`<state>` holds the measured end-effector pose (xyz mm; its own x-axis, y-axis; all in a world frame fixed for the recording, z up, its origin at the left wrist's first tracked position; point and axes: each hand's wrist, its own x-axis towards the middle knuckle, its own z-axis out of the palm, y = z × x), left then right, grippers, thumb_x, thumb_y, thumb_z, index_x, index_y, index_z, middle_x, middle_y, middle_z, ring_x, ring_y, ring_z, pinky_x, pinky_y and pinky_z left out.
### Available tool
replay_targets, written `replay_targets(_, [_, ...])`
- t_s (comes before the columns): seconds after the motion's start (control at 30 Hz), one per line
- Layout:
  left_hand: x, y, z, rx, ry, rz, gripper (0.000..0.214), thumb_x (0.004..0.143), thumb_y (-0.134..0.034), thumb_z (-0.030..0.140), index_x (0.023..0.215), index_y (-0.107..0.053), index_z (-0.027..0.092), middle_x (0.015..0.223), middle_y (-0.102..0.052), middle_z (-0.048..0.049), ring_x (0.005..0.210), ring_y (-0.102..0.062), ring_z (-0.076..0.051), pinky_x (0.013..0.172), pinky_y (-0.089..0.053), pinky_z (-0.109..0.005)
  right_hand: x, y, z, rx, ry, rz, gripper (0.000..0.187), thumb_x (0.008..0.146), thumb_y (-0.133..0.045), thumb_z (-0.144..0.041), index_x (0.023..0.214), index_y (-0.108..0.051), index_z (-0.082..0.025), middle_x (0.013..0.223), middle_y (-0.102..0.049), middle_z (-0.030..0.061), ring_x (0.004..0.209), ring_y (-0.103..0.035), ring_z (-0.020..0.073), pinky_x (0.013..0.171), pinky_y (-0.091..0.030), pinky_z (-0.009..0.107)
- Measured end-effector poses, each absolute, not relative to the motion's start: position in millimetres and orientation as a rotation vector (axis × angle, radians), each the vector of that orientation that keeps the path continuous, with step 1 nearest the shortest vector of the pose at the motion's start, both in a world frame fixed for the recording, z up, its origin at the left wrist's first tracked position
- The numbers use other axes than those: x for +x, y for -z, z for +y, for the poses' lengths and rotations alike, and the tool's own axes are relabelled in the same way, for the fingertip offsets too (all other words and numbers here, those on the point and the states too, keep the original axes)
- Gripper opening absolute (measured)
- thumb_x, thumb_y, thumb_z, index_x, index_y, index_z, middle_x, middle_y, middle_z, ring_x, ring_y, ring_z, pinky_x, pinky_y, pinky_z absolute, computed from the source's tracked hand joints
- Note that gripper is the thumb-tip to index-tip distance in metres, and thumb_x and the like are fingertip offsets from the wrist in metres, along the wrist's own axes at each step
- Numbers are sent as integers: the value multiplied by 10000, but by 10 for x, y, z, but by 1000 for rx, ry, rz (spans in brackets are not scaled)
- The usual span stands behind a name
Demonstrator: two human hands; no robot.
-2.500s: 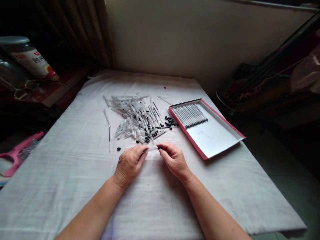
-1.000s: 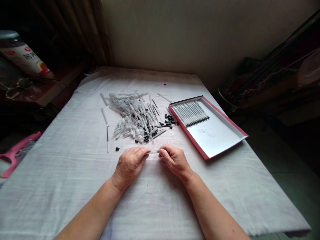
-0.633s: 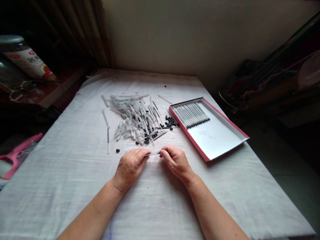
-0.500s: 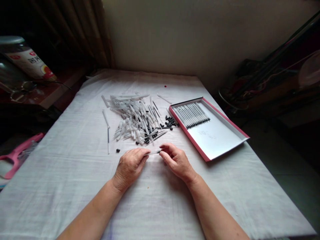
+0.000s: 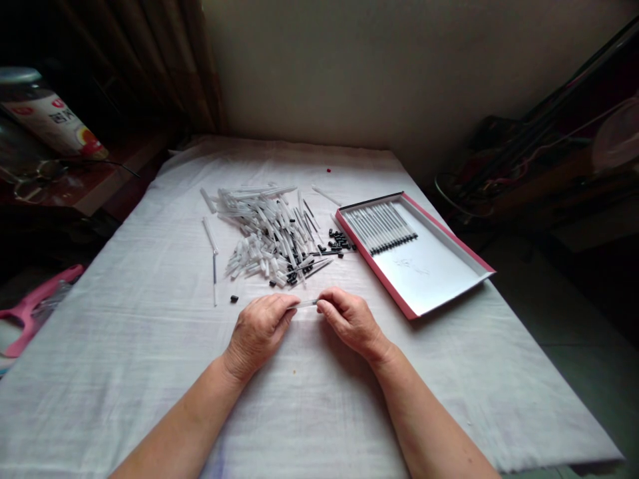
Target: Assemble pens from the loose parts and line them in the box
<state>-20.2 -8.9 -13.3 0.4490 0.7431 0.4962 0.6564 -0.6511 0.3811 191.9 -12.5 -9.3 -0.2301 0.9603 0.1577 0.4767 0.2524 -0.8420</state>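
My left hand (image 5: 260, 334) is closed around one end of a clear pen barrel (image 5: 305, 304), which lies level above the cloth. At the barrel's dark end, the thumb and fingers of my right hand (image 5: 350, 322) are pinched together; the tip is hidden between them. Just beyond my hands spreads a pile of loose clear pen barrels and white caps (image 5: 264, 226). Small black plugs (image 5: 339, 241) lie to its right, with thin refills (image 5: 310, 216) nearby. A single black plug (image 5: 234, 299) sits left of my left hand.
A red-edged box lid (image 5: 409, 313) on the right holds a row of pens (image 5: 382, 229). A separate barrel (image 5: 210, 234) and a refill (image 5: 215, 276) lie left of the pile. A jar (image 5: 54, 120) and pink scissors-like handles (image 5: 37, 313) are at the far left.
My right thumb and fingers have come together on the dark end of the pen barrel. My left hand keeps its grip. The whole view has shifted slightly.
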Motion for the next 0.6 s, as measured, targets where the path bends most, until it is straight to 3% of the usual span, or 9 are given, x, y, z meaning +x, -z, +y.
replay_targets(0.13, [-199, 142, -95, 2542, -969, 1252, 156, 938, -506, 224, 1049, -612, 195, 931, -732, -50, 850, -686, -184, 778, -533, -311, 1915, 92, -127, -1324, -906, -1784, 150, 868, -561, -297, 973, -618, -205, 780, -683, 15, 662, -615, 139, 644, -482, 244])
replay_targets(0.37, [-224, 60, -94, 2548, -831, 1358, 271, 941, -509, 355, 1126, -618, 190, 947, -743, -62, 841, -690, -208, 757, -493, -341, 1943, 132, -119, -1264, -928, -1626, 128, 875, -555, -293, 935, -626, -204, 806, -679, 40, 671, -614, 146, 643, -496, 270])
replay_targets(0.6, [-298, 2, -42, 2441, -824, 1416, 330, 972, -415, 387, 813, -638, 201, 760, -713, -28, 696, -653, -180, 681, -452, -309, 2015, 85, -86, -1272, -1083, -1432, 163, 835, -592, -334, 875, -636, -182, 719, -637, 21, 577, -538, 117, 545, -461, 240])
